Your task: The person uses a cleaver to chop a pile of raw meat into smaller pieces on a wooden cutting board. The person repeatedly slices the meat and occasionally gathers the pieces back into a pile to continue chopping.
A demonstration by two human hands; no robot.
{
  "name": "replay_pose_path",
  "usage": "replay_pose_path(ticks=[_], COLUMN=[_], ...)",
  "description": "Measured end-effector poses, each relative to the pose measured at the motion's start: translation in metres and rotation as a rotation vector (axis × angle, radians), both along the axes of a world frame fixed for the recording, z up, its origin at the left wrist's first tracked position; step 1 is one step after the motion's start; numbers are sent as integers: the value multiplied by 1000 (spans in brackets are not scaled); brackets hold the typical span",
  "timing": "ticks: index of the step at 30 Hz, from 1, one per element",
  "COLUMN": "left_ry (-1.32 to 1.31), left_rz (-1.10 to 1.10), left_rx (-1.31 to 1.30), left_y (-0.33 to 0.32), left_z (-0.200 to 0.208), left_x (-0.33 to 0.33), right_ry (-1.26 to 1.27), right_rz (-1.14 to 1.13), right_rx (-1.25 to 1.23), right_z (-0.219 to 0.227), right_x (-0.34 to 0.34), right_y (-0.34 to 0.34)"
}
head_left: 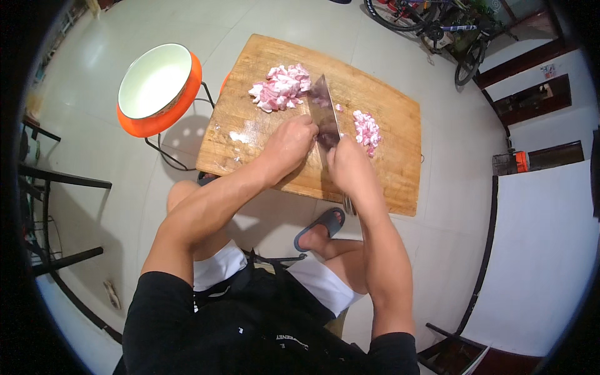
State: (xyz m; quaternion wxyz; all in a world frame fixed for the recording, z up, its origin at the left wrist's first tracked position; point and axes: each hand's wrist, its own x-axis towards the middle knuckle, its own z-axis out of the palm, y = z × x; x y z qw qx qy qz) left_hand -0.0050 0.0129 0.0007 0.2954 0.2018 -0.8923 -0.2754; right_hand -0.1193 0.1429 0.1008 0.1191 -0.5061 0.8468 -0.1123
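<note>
My right hand [347, 161] grips a cleaver [325, 112], its broad blade standing on edge over the wooden cutting board [387, 181]. Close against the blade's left side, my left hand [292, 145] has its fingers curled down; whatever they press or hold is hidden beneath them. A larger heap of pink-and-white chopped meat [279, 89] lies at the board's far left. To the right of the blade is a smaller pile of finely diced meat [367, 132]. Small white scraps [239, 137] stick to the board left of my left wrist.
A white-lined bowl [156, 81] sits on an orange stool [161, 122] with black metal legs, left of the board. Dark chair legs [65, 181] jut in at the far left. A bicycle [431, 28] stands at the back right. My slippered foot [320, 230] is below the board.
</note>
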Motion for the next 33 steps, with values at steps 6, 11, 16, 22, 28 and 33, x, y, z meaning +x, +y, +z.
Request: replay_pose_path(ticks=[6, 11, 16, 22, 28, 33], left_ry=[2, 50, 39, -13, 6, 33], left_rz=[-11, -67, -70, -31, -36, -90], left_rx=[-27, -13, -66, -59, -70, -80], left_y=[1, 1, -2, 2, 3, -1], left_z=[-1, 2, -5, -2, 5, 5], left_x=[-5, 1, -4, -3, 6, 5], right_ry=[-10, -239, -669, -823, -404, -27], right_rz=[-76, -91, -275, -394, -323, -156], right_rx=[44, 30, 38, -27, -84, -108], right_z=[-1, -16, -33, -30, -19, 1], right_x=[9, -31, -67, -101, -99, -60], right_y=[21, -23, 2, 41, 53, 43])
